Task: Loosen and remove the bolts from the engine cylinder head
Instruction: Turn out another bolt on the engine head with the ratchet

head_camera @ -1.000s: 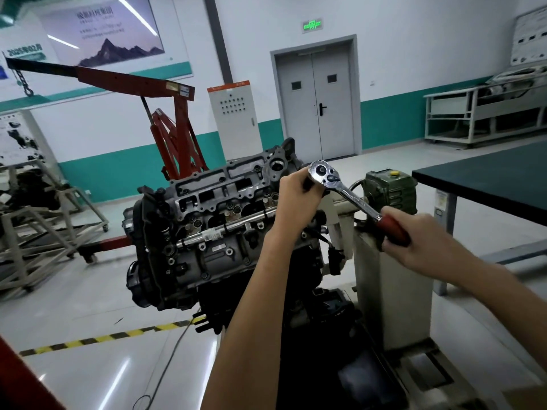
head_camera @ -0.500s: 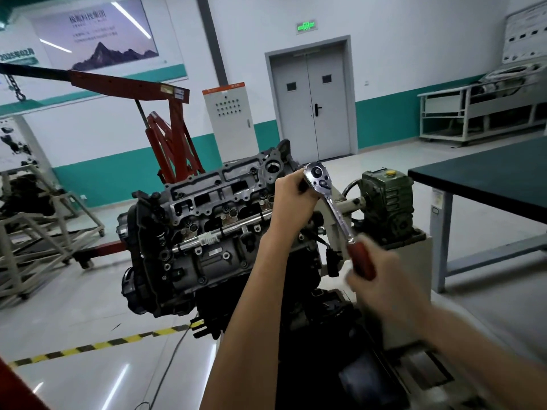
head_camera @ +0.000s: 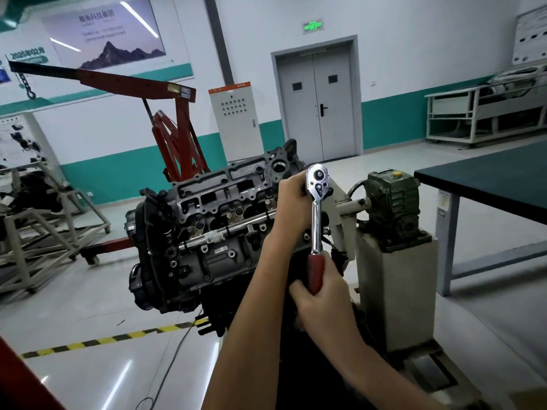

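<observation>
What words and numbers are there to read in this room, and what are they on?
"202?年02月" (fourth digit unclear): green banner, far left.
Mountain poster: headline too blurred.
Green exit sign over the door: blurred.
Orange cabinet strip, engine label: too small.

Engine [head_camera: 207,232] in the middle, ratchet [head_camera: 316,214] upright at its right end, left hand [head_camera: 291,202] holding by the head, right hand [head_camera: 324,294] gripping the handle below, gearbox [head_camera: 393,205] at right on a pedestal [head_camera: 396,291], table [head_camera: 488,179] further right, hoist [head_camera: 177,143] behind the engine.
</observation>
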